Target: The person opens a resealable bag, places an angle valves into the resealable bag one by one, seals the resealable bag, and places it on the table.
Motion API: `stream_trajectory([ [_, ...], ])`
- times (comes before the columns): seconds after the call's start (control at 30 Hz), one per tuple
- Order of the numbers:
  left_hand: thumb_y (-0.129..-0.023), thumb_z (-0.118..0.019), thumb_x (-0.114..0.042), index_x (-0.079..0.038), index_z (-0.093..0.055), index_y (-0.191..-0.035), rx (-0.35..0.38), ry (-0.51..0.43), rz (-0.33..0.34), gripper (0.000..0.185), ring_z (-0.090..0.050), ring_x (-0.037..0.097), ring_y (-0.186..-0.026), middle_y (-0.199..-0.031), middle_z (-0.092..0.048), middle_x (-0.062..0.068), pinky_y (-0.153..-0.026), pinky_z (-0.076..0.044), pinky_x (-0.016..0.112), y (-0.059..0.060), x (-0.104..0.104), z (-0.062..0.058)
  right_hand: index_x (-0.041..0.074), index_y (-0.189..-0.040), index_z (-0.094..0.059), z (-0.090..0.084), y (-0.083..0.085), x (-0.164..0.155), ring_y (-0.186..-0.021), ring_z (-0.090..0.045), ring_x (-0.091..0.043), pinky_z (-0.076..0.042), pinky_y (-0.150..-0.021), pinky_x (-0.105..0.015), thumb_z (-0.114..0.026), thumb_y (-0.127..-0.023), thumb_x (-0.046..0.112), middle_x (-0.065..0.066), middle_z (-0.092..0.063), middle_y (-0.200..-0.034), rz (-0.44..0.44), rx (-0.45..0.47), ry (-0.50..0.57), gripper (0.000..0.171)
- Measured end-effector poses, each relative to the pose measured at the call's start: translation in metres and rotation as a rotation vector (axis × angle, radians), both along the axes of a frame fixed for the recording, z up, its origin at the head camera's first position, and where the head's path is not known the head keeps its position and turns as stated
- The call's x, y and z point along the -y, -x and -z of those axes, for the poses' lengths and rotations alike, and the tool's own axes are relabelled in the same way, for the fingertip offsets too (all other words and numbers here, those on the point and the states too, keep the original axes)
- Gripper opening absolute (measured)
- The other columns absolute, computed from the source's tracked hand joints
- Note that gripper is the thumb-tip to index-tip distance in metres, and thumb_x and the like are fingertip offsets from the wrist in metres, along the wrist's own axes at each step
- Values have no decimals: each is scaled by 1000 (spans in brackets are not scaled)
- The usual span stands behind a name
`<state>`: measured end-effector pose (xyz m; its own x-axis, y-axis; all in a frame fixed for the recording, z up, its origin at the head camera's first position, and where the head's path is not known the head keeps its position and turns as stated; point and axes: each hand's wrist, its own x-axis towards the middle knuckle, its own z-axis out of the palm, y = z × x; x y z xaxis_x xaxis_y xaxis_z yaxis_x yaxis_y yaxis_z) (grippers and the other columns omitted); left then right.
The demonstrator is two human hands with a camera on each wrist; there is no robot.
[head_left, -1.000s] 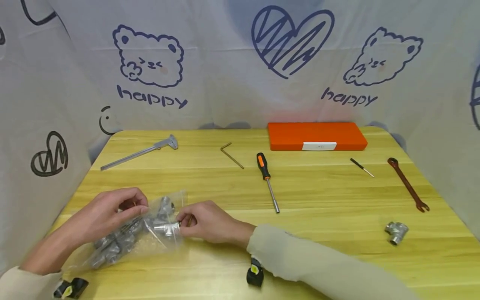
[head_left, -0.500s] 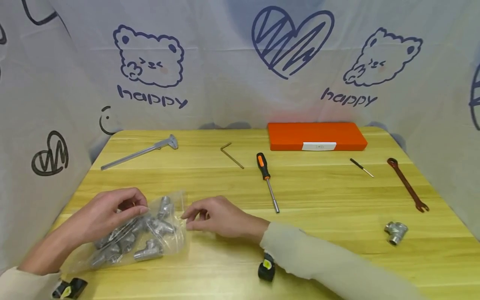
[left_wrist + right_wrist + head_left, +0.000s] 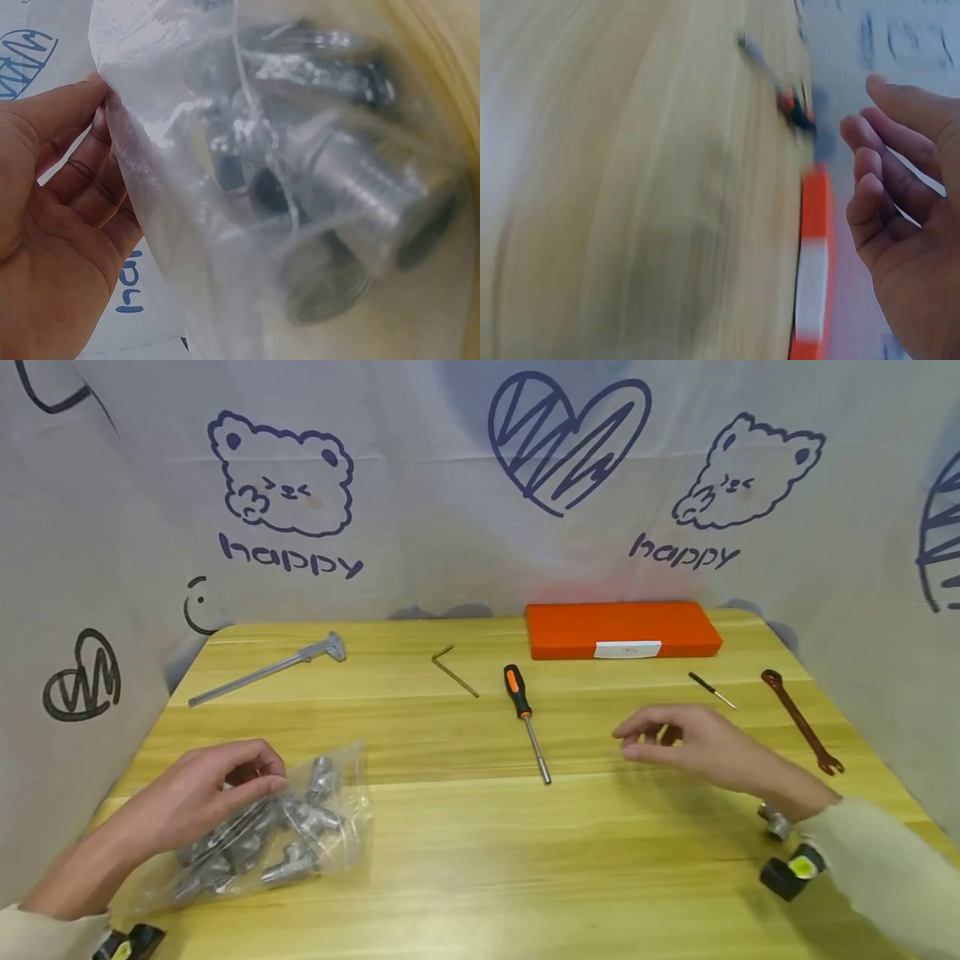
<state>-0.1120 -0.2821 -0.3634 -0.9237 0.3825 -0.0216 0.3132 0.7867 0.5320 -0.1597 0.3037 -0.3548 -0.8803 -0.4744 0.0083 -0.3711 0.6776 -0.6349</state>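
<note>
At the left of the table my left hand pinches the edge of a clear plastic bag between thumb and fingers; the left wrist view shows the pinch at the bag's edge. Inside the bag lie several silver metal pipe fittings, some with threaded ends. My right hand hovers over the right side of the table, fingers loosely bent and nothing between them. A single metal tee fitting lies below my right wrist, partly hidden by it.
Behind are a grey caliper, a hex key and an orange box. A black-and-orange screwdriver lies mid-table; a small black-handled screwdriver and a reddish wrench lie right. A printed cloth hangs behind.
My right hand has let go of the bag's right end and moved far to the right, over the table. The left hand stays on the bag. The view has shifted slightly.
</note>
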Motion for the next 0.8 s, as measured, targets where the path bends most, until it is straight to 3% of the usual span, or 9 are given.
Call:
stream_trajectory([
  [0.2, -108, -72, -25, -20, -72, -107, 6, -3, 3, 5, -58, 4, -77, -86, -65, -10, -68, -51, 25, 1, 1, 0, 13, -127, -78, -1, -17, -102, -91, -67, -8, -56, -75, -24, -72, -108, 22, 10, -76, -109, 206, 1, -53, 23],
  [0.37, -108, -71, -25, -21, -72, -107, 11, 1, 3, 4, -58, 4, -77, -87, -65, -10, -67, -50, 25, 2, 0, 0, 5, -134, -74, 11, -34, -156, -91, -64, 4, -56, -74, -23, -71, -109, 26, 15, -76, -113, 311, 55, -169, 33],
  [0.6, -108, -71, -25, -22, -72, -108, 12, 12, 3, 4, -58, 4, -77, -87, -65, -10, -67, -49, 25, 3, 0, -1, 2, -124, -78, 42, -58, -185, -79, -59, 3, -54, -65, -25, -75, -105, 21, 10, -77, -105, 352, 50, -243, 27],
  [0.8, -108, -72, -26, -22, -72, -108, 15, 12, 4, 4, -58, 4, -78, -86, -65, -10, -66, -49, 26, 4, -1, -1, 1, -122, -78, 60, -63, -190, -79, -58, 1, -53, -65, -26, -75, -106, 25, 0, -76, -106, 369, 175, -232, 29],
])
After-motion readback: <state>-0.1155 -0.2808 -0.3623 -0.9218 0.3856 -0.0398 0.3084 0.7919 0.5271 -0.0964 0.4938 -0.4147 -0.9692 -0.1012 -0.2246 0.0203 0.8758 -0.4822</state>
